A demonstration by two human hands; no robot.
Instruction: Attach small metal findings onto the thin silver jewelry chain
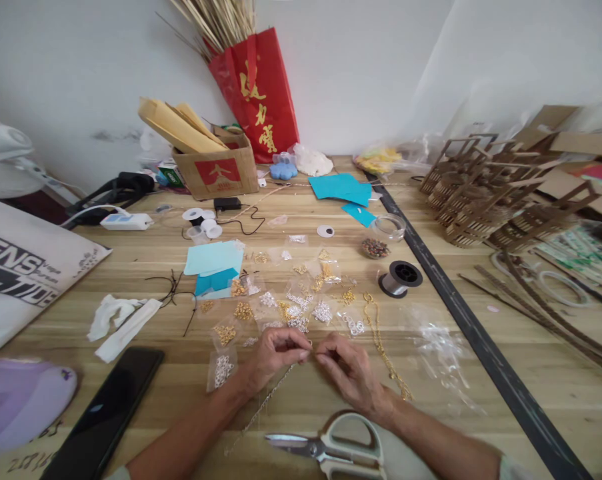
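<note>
My left hand [277,353] is pinched closed at the end of a thin silver chain [261,407], which trails down across the table toward me. A tiny ring-like bit shows at the fingertips. Close beside it, my right hand [349,371] is also in a pinch; anything between its fingers is too small to make out. Scissors [351,453] with pale handles lie below the hands, blades pointing left. Right of my right hand runs a gold chain [378,340]. Small bags of silver findings [322,311] and gold findings [243,311] spread out just beyond my fingers.
A wire spool [401,279], a bowl of dark beads [375,248] and loose clear plastic bags [441,347] sit to the right. Woven baskets [485,193] crowd the far right. On the left are a phone [105,413] and white strips [128,330]. A cardboard box [218,167] stands behind.
</note>
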